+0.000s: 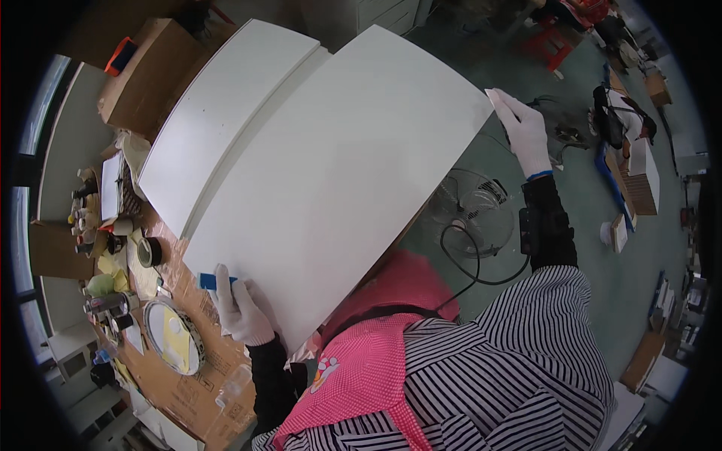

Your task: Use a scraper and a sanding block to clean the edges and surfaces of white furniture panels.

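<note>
Cardboard-covered table (188, 383) is lying at seven o'clock; left hand (239, 307) is gripping the white panel's (331, 173) near edge, right hand (524, 129) pinching its two o'clock corner.

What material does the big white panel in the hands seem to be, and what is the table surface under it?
The white panel looks like painted or laminated board: smooth, matte, with thin straight edges, though the core is hidden. The left hand and right hand, both in white fabric gloves, hold its corners. The table surface appears to be brown cardboard sheet, dull with printed marks.
</note>
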Tool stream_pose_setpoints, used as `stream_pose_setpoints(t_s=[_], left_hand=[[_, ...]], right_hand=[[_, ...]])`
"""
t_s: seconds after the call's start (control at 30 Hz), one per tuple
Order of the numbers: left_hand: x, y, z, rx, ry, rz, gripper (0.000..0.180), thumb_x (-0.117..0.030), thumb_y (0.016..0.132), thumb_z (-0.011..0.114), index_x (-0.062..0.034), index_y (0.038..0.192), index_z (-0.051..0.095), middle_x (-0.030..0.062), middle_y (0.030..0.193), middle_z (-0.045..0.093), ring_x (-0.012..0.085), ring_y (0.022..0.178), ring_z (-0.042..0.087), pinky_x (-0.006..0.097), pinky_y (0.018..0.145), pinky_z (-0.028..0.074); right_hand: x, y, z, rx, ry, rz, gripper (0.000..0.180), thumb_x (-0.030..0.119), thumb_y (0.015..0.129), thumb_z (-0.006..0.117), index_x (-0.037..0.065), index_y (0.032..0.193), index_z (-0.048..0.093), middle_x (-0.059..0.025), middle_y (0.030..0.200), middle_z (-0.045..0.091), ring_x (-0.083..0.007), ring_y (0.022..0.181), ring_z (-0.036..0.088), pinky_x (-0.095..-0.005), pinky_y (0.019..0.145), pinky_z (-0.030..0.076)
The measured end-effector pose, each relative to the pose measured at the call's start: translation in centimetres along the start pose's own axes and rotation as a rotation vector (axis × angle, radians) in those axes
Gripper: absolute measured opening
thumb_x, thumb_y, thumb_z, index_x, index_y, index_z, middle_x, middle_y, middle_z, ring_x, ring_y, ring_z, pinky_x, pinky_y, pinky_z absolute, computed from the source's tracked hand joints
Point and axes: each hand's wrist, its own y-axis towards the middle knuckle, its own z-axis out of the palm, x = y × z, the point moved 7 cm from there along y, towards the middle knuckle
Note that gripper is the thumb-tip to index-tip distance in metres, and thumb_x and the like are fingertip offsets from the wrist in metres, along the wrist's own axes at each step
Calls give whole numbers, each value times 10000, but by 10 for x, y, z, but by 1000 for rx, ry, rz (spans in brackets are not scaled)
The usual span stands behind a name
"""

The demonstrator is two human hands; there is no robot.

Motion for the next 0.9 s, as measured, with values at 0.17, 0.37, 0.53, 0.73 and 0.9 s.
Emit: stream_pose_setpoints(t_s=[0.17,0.37,0.53,0.73,0.9], left_hand=[[-16,2,6,29,95,25,381,18,976,540,-23,1342,636,21,1019,494,84,799,551,215,714,479],[-22,2,6,31,-16,37,358,27,978,534,-21,1312,652,84,1241,561,104,844,605,225,728,509],[-21,0,1,36,44,57,335,55,959,519,15,1258,663,127,1379,553,122,846,624,234,726,521],[-28,0,3,21,-7,59,349,33,965,516,-11,1280,660,135,1380,570,136,884,647,246,745,532],[-32,-10,-34,-313,-116,50,391,1,983,514,-29,1364,596,124,1477,495,162,956,642,274,804,535]], right_hand=[[71,-112,88,186,-113,-159,279,158,925,614,76,1172,717,-148,1062,734,-289,916,731,-344,758,572],[183,-245,160,1123,127,-427,277,152,895,645,115,1156,728,-102,1001,736,-287,791,702,-369,687,565],[138,-74,150,433,67,-122,319,243,973,617,-9,1129,737,-117,918,759,-131,767,672,-288,717,522],[122,-27,221,235,-227,-400,300,292,941,629,57,1082,753,-168,1064,735,-323,972,694,-401,851,534],[262,-253,304,704,-61,-1116,328,220,953,558,166,1254,677,-101,950,672,-307,899,646,-438,779,533]])
